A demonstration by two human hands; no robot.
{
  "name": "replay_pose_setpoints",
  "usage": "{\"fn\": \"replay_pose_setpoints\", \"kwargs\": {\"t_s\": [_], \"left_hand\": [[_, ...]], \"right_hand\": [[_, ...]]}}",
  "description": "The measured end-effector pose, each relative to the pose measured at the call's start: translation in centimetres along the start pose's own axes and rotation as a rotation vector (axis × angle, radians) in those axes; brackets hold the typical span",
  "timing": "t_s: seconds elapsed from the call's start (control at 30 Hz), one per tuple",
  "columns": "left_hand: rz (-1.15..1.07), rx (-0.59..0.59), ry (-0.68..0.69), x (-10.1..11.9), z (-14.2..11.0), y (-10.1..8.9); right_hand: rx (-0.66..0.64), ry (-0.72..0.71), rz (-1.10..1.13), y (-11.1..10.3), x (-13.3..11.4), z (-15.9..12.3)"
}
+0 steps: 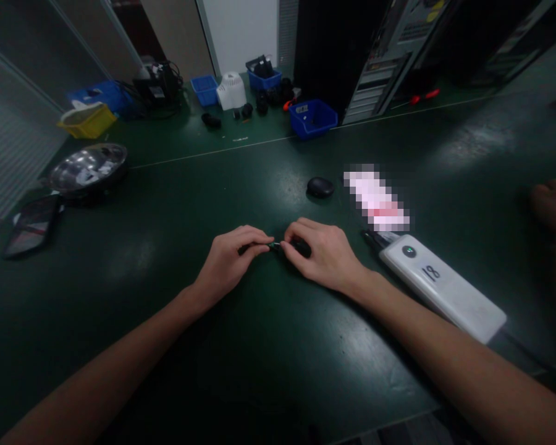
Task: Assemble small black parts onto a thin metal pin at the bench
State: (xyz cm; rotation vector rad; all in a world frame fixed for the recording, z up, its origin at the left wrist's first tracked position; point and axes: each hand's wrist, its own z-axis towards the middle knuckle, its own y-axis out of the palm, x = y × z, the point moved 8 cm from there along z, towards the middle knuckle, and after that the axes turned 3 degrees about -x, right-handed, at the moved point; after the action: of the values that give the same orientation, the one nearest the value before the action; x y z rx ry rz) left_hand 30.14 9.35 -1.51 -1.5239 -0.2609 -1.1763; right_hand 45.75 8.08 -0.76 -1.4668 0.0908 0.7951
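My left hand [236, 256] and my right hand [324, 253] meet over the middle of the green table [241, 346], fingertips almost touching. Pinched in the left fingers is a small dark piece with a green part [273, 245], mostly covered by the fingers. A thin, light, shiny bit [278, 244] reaches from it to the right thumb and forefinger, which are closed. Something dark shows within the curl of the right hand; its kind cannot be made out. Just beyond that hand lies a smooth black oval object [320, 186].
To the right are a white box marked 18 [445, 287] with a cable and a blurred-out pinkish rectangle [375, 198]. A metal bowl [88, 168] stands left, and a blue bin [312, 118] at the back. Another person's hand [553, 201] rests at the far right.
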Motion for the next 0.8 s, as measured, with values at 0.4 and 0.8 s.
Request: {"fn": "replay_pose_setpoints", "kwargs": {"t_s": [0.4,0.8], "left_hand": [[-0.001,0.034,0.091,0.1,-0.3,0.2],[0.111,0.008,0.105,1.1,-0.4,0.4]], "right_hand": [[-0.001,-0.087,0.069,0.3,-0.4,0.0],[0.099,-0.093,0.142,-1.0,-0.3,0.0]]}}
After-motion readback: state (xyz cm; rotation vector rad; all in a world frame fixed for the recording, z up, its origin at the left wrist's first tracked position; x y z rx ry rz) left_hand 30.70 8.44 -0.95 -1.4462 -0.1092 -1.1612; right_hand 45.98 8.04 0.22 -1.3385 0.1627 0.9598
